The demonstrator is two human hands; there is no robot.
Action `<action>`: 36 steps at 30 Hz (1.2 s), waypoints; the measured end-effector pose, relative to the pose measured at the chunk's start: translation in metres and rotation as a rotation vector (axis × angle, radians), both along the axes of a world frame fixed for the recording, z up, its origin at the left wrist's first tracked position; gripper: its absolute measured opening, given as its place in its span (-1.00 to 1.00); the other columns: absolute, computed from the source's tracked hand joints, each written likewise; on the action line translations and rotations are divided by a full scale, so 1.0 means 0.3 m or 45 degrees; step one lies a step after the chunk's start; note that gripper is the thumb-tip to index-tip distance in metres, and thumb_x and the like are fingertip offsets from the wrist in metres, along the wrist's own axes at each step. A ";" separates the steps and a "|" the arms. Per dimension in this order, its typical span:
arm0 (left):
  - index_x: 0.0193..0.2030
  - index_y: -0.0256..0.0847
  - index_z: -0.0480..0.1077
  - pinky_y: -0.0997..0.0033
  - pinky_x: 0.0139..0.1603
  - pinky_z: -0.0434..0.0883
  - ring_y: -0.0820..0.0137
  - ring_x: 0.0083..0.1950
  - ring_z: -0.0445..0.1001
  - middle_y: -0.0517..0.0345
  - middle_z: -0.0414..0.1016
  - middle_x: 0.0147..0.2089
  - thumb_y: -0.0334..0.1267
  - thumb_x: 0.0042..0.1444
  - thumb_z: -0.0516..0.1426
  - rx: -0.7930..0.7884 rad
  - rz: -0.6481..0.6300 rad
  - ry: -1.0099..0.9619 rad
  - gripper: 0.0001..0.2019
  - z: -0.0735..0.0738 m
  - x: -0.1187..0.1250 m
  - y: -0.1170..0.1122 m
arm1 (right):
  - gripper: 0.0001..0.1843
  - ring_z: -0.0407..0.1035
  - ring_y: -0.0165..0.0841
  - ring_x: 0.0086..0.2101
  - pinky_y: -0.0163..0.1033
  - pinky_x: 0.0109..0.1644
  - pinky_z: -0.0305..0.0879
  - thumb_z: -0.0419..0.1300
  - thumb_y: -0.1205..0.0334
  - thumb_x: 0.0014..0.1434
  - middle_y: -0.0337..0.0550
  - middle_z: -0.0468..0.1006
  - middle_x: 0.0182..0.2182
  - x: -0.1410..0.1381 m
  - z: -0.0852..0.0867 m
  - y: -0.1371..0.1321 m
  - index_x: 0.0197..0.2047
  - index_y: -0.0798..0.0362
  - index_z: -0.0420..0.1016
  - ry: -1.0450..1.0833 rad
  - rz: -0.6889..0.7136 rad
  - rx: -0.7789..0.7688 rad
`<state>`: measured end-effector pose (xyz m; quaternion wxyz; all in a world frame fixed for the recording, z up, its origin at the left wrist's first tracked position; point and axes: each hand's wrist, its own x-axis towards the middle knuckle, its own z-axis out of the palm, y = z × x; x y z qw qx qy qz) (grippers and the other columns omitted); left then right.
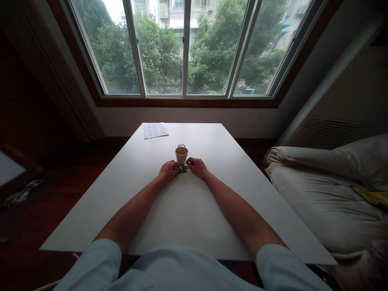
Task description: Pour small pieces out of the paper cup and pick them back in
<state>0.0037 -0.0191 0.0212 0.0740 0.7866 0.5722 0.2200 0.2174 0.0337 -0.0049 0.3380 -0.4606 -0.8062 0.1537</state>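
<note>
Nearest to us were the pale blue sleeves [91, 262] of the person, and from them both bare forearms ran out across the white table [188, 210] toward its middle. We saw the left hand [168, 169] and the right hand [197, 166] lying knuckles up on the tabletop, close together, with a small heap of blue, green and yellow pieces [183, 169] between them. Both hands were curled, their fingertips drawn in toward the heap and touching or nearly touching it. We could not tell whether either hand actually gripped a piece, since the pieces were too small and partly hidden by the fingers.

Just beyond the heap, between the two hands and a little farther from us, a tan paper cup [181, 155] stood upright with its mouth open. Behind the cup, a small dark ring-shaped thing [181, 146] lay on the table, and we could not make out what it was.

Toward the far left corner of the table lay a printed sheet of paper [155, 130], well apart from the hands. To the right of the table we saw rumpled white bedding [327, 190]. Beyond the table, a wide window [188, 48] looked out on green trees.
</note>
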 end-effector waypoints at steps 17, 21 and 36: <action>-0.15 -0.07 0.58 0.43 -0.15 0.35 0.39 -0.21 0.46 0.14 0.52 -0.22 -0.28 0.18 0.09 -0.018 -0.096 0.002 -0.77 -0.008 -0.048 0.033 | -0.80 0.28 -0.44 -0.46 -0.34 -0.32 0.12 0.14 0.27 0.14 -0.29 0.50 -0.47 0.003 0.000 -0.003 -0.23 -0.03 0.59 -0.012 0.004 0.014; -0.15 -0.06 0.59 0.44 -0.18 0.34 0.40 -0.24 0.45 0.16 0.51 -0.25 -0.22 0.16 0.12 -0.028 -0.118 0.009 -0.79 -0.009 -0.053 0.034 | -0.80 0.28 -0.44 -0.45 -0.34 -0.33 0.12 0.15 0.27 0.13 -0.28 0.51 -0.46 0.001 0.007 -0.008 -0.22 -0.02 0.60 -0.025 -0.007 0.008; -0.15 -0.05 0.60 0.42 -0.26 0.31 0.32 -0.23 0.49 0.12 0.59 -0.23 -0.10 0.13 0.17 -0.109 0.076 0.004 -0.77 0.012 -0.004 0.016 | -0.79 0.27 -0.44 -0.46 -0.35 -0.34 0.12 0.14 0.27 0.13 -0.27 0.51 -0.48 -0.003 0.018 -0.016 -0.23 -0.02 0.60 -0.012 -0.009 -0.005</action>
